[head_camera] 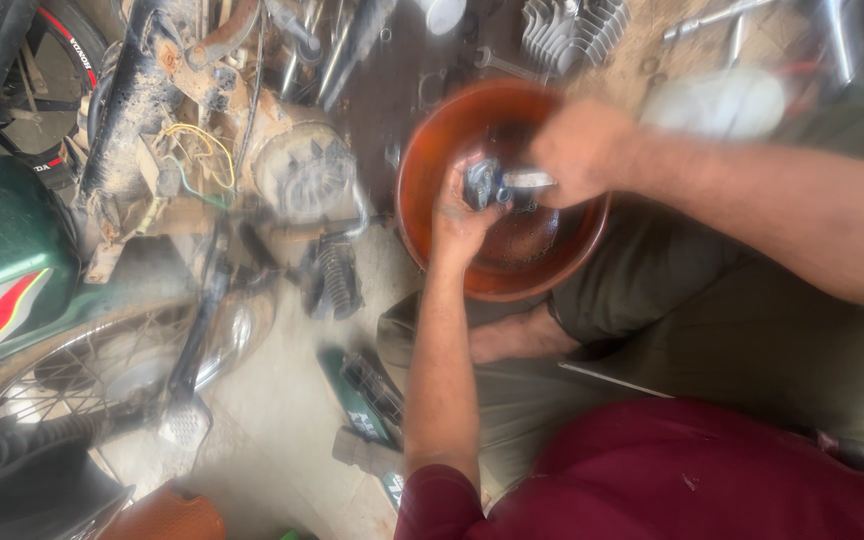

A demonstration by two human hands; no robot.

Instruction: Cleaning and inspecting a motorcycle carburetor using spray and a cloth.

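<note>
While you crouch on the floor (282, 400), both your hands meet over a round orange-brown bowl (422, 200) set in front of your knees. Your left hand (460, 215) reaches up from below, its fingers curled around a small grey metal part (482, 183) held inside the bowl, above its bottom. Your right hand (580, 152) comes in from the right with its fingers clenched on a pale handle (529, 179), perhaps a brush, whose tip touches the part. Down in the bowl sits a dark, speckled wet layer; blur hides what it is. Left of the bowl stands a stripped motorcycle engine (297, 170) with loose wires, and a finned metal cylinder (572, 28) lies beyond the bowl's rim.
</note>
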